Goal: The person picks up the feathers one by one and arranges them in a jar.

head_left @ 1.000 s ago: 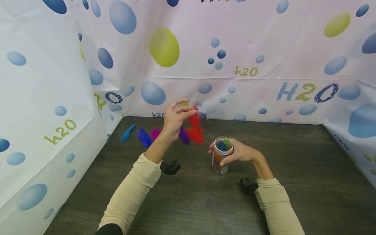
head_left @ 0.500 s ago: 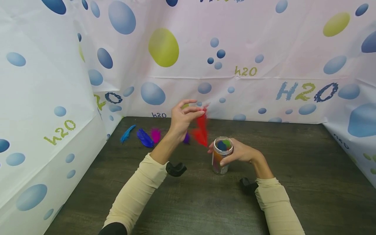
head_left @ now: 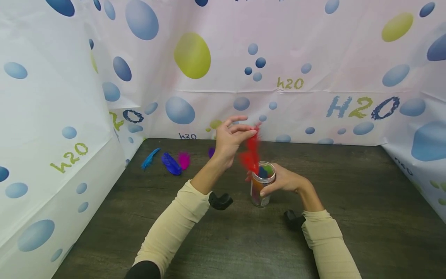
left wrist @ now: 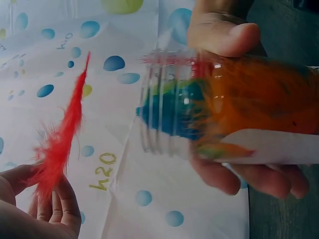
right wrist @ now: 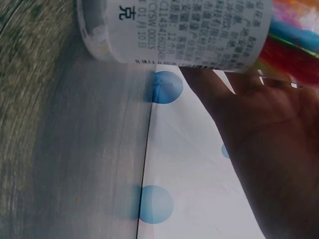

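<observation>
My left hand (head_left: 230, 141) pinches a red feather (head_left: 253, 149) by its upper end, and its lower tip hangs at the mouth of a clear jar (head_left: 261, 190). The left wrist view shows the fluffy red feather (left wrist: 62, 144) between thumb and fingers, its thin tip pointing at the upper right. My right hand (head_left: 287, 180) grips the jar, which stands upright on the table. Orange, blue, green and red feathers fill the jar (left wrist: 259, 109). A white printed label (right wrist: 189, 30) wraps its side in the right wrist view.
On the dark table (head_left: 258, 240), left of the hands, lie a light blue feather (head_left: 150, 158), a dark blue feather (head_left: 171, 164) and a magenta feather (head_left: 184, 160). A purple feather (head_left: 211, 152) lies partly behind my left hand. A patterned white sheet (head_left: 226, 69) stands behind.
My left hand has carried the red feather to the right, from beside the jar to over its mouth. The right hand and the jar have stayed in place.
</observation>
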### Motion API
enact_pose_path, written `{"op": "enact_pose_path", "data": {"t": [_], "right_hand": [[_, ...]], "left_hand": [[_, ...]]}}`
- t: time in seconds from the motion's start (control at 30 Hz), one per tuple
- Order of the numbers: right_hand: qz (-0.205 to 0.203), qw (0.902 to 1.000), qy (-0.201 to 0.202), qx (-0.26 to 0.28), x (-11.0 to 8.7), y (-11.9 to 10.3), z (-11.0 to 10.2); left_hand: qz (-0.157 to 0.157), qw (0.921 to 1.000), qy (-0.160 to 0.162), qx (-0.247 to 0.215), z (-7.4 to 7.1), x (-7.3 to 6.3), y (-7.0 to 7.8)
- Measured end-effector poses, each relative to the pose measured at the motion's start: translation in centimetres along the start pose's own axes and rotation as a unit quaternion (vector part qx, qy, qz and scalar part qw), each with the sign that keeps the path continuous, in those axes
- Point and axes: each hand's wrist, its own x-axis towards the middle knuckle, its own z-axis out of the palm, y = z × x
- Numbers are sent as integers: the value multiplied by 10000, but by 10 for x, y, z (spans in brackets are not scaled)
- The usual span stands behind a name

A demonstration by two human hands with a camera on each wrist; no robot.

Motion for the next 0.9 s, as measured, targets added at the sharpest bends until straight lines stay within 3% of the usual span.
{"op": "enact_pose_path", "data": {"t": [0.27, 0.47, 0.9], "right_hand": [[-133, 9999, -44, -80, 3, 2, 0], [-119, 9999, -47, -43, 4, 2, 1], [-55, 10000, -35, -7, 2, -2, -1]], "left_hand": [[261, 9986, -49, 453, 3, 0, -17], [357, 9976, -96, 583, 4, -7, -28], [586, 9953, -202, 738, 5, -31, -31]]}}
